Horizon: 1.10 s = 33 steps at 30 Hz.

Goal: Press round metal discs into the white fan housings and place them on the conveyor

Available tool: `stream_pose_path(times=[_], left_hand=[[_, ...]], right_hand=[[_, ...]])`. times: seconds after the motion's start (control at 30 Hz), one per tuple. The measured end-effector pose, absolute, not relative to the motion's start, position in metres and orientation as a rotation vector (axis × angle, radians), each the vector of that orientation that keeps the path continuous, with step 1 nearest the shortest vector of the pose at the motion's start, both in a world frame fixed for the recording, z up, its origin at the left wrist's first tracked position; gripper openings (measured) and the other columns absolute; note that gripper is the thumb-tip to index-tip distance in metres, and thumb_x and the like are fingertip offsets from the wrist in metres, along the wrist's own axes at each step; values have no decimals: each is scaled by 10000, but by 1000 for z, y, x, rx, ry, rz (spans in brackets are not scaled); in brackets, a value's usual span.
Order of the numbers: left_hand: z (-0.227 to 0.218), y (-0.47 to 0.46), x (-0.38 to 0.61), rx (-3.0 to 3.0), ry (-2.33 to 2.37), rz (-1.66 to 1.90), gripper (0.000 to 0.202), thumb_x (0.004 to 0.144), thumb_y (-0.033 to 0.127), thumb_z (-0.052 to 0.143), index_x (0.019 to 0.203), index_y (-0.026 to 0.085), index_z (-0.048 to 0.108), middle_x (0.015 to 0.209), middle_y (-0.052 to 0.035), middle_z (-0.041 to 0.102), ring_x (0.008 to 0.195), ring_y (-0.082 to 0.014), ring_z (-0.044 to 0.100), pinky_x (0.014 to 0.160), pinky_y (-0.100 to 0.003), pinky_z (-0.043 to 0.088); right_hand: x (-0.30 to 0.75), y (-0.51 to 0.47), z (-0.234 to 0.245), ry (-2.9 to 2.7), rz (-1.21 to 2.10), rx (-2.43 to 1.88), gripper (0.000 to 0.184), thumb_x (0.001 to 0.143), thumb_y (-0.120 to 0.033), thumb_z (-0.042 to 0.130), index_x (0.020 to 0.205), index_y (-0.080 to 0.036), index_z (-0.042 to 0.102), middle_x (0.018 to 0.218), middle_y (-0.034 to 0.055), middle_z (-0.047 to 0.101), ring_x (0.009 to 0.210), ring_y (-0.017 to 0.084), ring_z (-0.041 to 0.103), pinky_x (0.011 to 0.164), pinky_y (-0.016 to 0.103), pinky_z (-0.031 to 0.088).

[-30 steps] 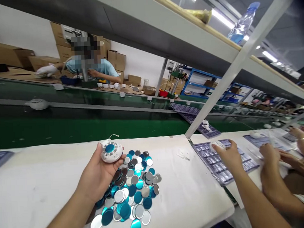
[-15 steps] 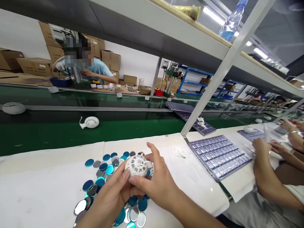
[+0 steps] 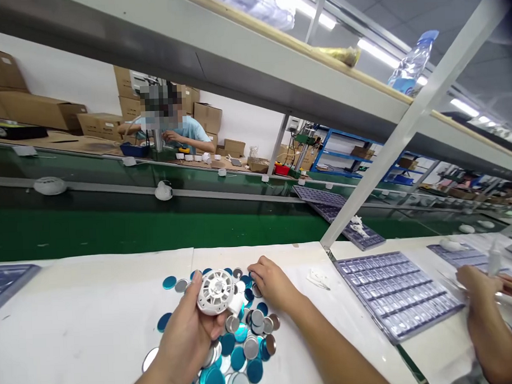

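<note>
My left hand (image 3: 185, 334) grips a round white plastic part (image 3: 215, 292) with a grilled face, held just above a heap of teal and silver discs (image 3: 240, 338) on the white worktop (image 3: 76, 327). My right hand (image 3: 272, 282) rests on the far edge of the heap, fingers curled down onto the discs; whether it pinches one is hidden.
A green conveyor belt (image 3: 114, 228) runs behind the worktop with white parts (image 3: 50, 185) on it. A blue compartment tray (image 3: 396, 292) lies to the right, where another person's hands (image 3: 480, 282) work. A slanted metal post (image 3: 389, 148) rises from the bench. A person sits across the belt.
My right hand let go of the white part and dropped onto the disc heap. My left hand keeps hold of the part. The view shifted slightly.
</note>
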<state>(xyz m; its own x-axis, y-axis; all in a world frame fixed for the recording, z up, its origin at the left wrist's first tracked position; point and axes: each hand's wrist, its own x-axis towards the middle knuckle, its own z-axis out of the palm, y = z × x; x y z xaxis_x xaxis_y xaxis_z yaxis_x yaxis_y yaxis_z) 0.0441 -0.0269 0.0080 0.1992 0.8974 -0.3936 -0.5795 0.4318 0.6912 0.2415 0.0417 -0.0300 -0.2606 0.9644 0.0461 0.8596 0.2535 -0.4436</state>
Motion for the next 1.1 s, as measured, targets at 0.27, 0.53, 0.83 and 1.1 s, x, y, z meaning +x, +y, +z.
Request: stream_pose_path(times=[0.27, 0.53, 0.83, 1.1], left_hand=[[0, -28, 44, 459, 906, 1094, 468, 762, 646, 712, 840, 186, 671, 565, -21, 624, 451, -113, 454, 420, -204, 423], [1, -27, 45, 457, 974, 1097, 525, 743, 705, 688, 810, 184, 680, 542, -1, 592, 442, -106, 442, 423, -205, 430], [-5, -27, 48, 486, 993, 1064, 504, 718, 623, 764, 1032, 249, 639, 607, 31, 591, 473, -113, 417, 414, -189, 349], [9, -40, 59, 732, 997, 1151, 398, 785, 616, 696, 957, 257, 682, 668, 33, 531, 594, -154, 465, 494, -212, 389]], right_hand=[[269, 51, -32, -2020, 483, -2000, 243, 1001, -345, 599, 1135, -145, 636, 1040, 55, 681, 864, 187, 680, 785, 379, 580], [278, 37, -24, -2060, 702, -1779, 107, 890, -157, 628, 975, -214, 660, 959, 34, 690, 895, 216, 630, 765, 321, 456], [272, 14, -3, -1773, 1019, -1509, 149, 925, -381, 491, 928, -232, 487, 634, -36, 558, 544, 147, 496, 531, 252, 388], [223, -37, 6, -1764, 1112, -1013, 72, 890, -304, 649, 915, -240, 629, 683, -22, 617, 605, 147, 569, 595, 267, 447]])
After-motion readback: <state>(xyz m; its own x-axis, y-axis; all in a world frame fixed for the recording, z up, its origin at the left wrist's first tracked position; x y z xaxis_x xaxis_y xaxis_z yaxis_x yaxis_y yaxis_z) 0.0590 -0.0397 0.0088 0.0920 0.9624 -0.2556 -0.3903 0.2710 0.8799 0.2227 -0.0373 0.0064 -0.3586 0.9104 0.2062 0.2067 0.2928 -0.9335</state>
